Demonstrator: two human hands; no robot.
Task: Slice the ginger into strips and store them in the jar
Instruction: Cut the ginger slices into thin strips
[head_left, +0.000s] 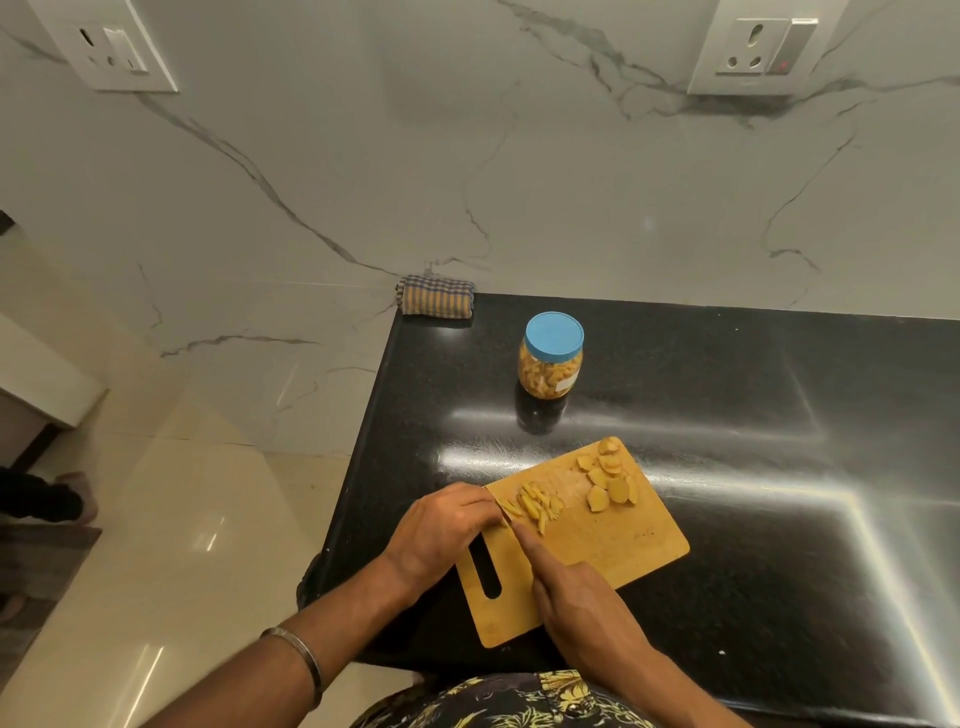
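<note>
Blue-lidded jar (551, 356), yellow ginger strips (535, 506), tan cutting board (613, 540), black counter (779, 415), checked cloth (435, 296)

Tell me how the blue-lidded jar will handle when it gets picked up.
The jar looks nearly full of ginger strips, so probably weighty for its size. Its clear wall seems smooth, perhaps slippery in a damp grip. It stands upright on the glossy counter; a push likely slides it.

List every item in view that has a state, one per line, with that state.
Jar: upright, blue lid on, partly filled with ginger.
Ginger strips: cut, piled on the cutting board.
Ginger slices: not yet cut into strips.
Knife: held, blade on board.
Left hand: holding ginger down.
Right hand: gripping the knife.
Cloth: folded.
</note>
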